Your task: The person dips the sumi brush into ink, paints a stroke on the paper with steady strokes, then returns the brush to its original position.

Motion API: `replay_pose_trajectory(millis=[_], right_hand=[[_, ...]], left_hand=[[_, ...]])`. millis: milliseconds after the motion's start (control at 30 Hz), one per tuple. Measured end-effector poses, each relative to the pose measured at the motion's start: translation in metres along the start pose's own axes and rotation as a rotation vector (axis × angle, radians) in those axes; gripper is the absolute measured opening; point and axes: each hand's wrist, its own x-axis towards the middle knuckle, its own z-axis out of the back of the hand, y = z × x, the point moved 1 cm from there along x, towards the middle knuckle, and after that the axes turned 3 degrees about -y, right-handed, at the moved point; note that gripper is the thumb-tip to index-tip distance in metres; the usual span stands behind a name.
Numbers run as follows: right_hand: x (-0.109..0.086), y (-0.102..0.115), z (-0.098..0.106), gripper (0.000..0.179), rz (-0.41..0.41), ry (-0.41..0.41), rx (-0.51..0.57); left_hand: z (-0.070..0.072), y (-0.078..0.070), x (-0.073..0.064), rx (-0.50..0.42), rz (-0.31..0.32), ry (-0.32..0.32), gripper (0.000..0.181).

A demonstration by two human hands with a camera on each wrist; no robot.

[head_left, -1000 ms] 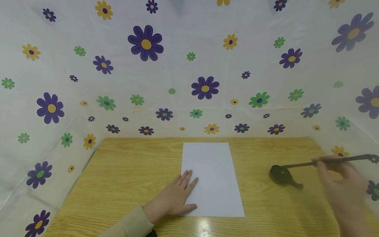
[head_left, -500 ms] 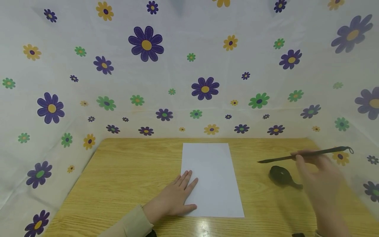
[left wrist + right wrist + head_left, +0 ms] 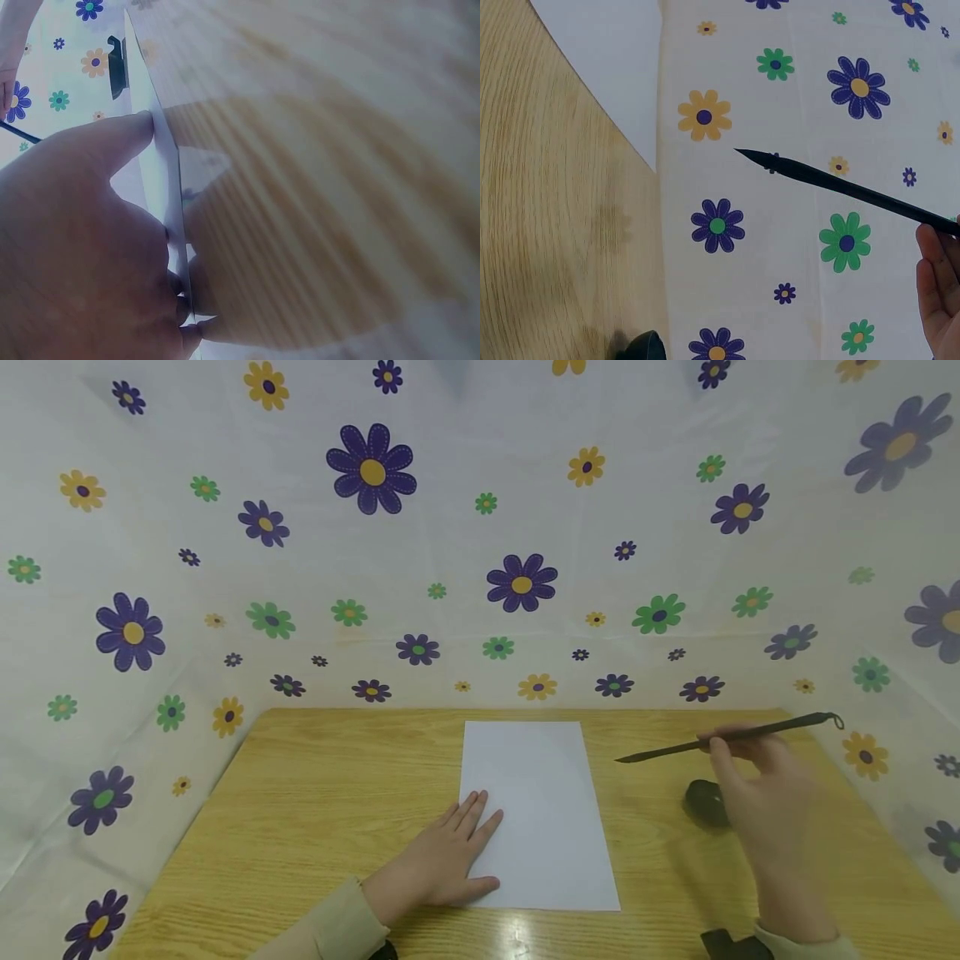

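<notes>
My left hand lies flat with fingers spread over the left edge of a white sheet of paper. In the left wrist view its thumb reaches along the sheet. My right hand pinches a dark writing brush by the handle, raised above the table. The brush's pointed tip aims left, just right of the sheet, and a small loop ends its handle. A dark rounded dish stands below the brush, its curved handle hidden behind my right hand. The right wrist view shows the brush side on.
The wooden table meets a white cloth printed with flowers at the back and both sides. A dark wrist strap shows at my right cuff.
My right hand has carried the brush leftward, off the dish and toward the paper; the hand now covers the dish's handle. My left hand and the sheet stay put.
</notes>
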Motion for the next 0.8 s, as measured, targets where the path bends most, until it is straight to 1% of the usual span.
replay_pose_trajectory(millis=[100, 200, 300, 433, 500, 600, 800], right_hand=[[0.000, 0.005, -0.006, 0.011, -0.031, 0.018, -0.009], [-0.001, 0.008, -0.013, 0.010, -0.039, 0.039, -0.019], [-0.002, 0.008, -0.021, 0.009, -0.014, 0.048, 0.007], [-0.004, 0.006, -0.033, 0.010, 0.043, 0.047, 0.106], [-0.006, 0.005, -0.038, 0.010, 0.056, 0.051, 0.143], [-0.010, 0.005, -0.047, 0.011, 0.043, 0.074, 0.166], [-0.019, 0.004, -0.063, 0.011, -0.025, 0.143, 0.168]], left_hand=[[-0.001, 0.000, 0.001, -0.004, 0.000, -0.002, 0.088], [-0.001, 0.000, 0.002, -0.006, -0.001, -0.006, 0.088], [-0.001, 0.000, 0.002, -0.004, -0.002, -0.007, 0.088], [-0.001, -0.001, 0.002, -0.004, -0.003, -0.008, 0.088], [-0.001, -0.001, 0.002, -0.007, -0.004, -0.009, 0.088], [-0.002, -0.001, 0.002, -0.012, -0.004, -0.010, 0.088], [-0.003, 0.001, 0.002, -0.001, -0.001, -0.008, 0.089]])
